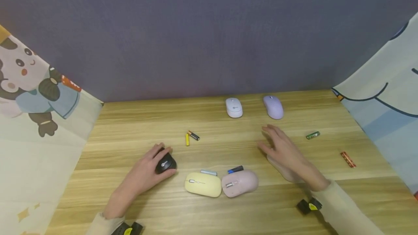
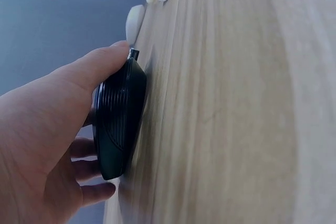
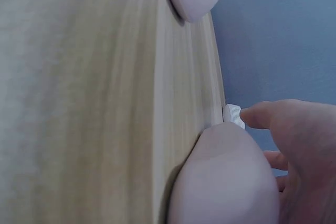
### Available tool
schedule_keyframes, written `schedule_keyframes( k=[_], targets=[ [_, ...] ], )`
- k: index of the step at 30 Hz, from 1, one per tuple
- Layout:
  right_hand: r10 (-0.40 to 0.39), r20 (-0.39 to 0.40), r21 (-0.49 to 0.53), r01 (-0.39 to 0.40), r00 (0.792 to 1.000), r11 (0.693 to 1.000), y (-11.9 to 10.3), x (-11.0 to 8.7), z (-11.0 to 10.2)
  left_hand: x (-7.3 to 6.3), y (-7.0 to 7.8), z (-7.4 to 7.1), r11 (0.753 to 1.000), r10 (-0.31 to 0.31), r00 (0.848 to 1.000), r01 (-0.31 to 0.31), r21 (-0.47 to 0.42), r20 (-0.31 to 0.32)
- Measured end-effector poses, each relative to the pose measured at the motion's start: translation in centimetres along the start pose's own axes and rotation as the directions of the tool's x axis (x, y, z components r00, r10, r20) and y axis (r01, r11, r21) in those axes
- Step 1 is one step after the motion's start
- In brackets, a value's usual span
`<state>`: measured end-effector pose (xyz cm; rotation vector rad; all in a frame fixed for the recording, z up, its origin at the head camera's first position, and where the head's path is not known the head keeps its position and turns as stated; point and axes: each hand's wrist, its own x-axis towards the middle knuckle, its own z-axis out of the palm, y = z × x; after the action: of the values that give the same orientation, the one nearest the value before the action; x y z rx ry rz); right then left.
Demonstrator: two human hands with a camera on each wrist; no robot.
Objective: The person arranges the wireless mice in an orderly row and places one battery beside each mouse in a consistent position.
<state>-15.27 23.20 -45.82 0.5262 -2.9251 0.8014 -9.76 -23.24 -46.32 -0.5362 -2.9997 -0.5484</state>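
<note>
My left hand (image 1: 147, 173) grips a black computer mouse (image 1: 166, 163) at the left of the table, thumb on one side and fingers on the other. In the left wrist view the black mouse (image 2: 118, 124) shows its ribbed side; whether it is fully on the table I cannot tell. My right hand (image 1: 287, 153) hovers over or rests on a pale mouse (image 1: 282, 169), partly hidden beneath it; its fingers are extended and spread. Up close, the right wrist view shows this pale pinkish mouse (image 3: 226, 182) beside the palm, with the thumb not wrapped around it.
Between the hands lie a yellow mouse (image 1: 203, 184) and a pink mouse (image 1: 240, 183), with a light-blue battery (image 1: 209, 172) and a dark battery (image 1: 235, 169) behind them. A white mouse (image 1: 234, 107) and purple mouse (image 1: 273, 107) stand farther back. Green (image 1: 312, 135), red (image 1: 348, 159), yellow (image 1: 187, 140) and black (image 1: 194, 136) batteries are scattered around.
</note>
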Motion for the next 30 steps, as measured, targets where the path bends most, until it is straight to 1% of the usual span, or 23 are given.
schedule_keyframes(
  k=[7,13,16,19,26,30],
  targets=[
    [-0.050,-0.059,-0.031,0.048,0.997,0.998,0.2,-1.0,0.1,-0.2,0.1,-0.2,1.000,-0.010,1.000,0.010,-0.008,-0.014],
    [-0.129,-0.094,-0.047,0.125,0.987,0.991,0.5,-1.6,0.1,-0.3,0.3,-0.2,1.000,0.019,0.998,-0.019,0.001,-0.065],
    [-0.160,-0.093,-0.053,0.156,0.983,0.986,0.7,-1.9,0.1,-0.5,0.1,-0.2,1.000,0.027,0.995,-0.026,0.012,-0.093],
    [-0.197,-0.096,-0.063,0.191,0.976,0.980,0.9,-2.0,0.1,-0.7,-0.1,-0.2,0.999,0.035,0.993,-0.032,0.034,-0.109],
    [-0.276,-0.130,-0.069,0.269,0.952,0.961,1.5,-2.3,0.2,-1.1,0.0,-0.5,0.997,0.056,0.993,-0.050,0.056,-0.108],
    [-0.313,-0.120,-0.090,0.303,0.942,0.949,1.7,-2.5,0.3,-1.3,0.0,-0.6,0.997,0.055,0.994,-0.050,0.054,-0.097]
  ],
)
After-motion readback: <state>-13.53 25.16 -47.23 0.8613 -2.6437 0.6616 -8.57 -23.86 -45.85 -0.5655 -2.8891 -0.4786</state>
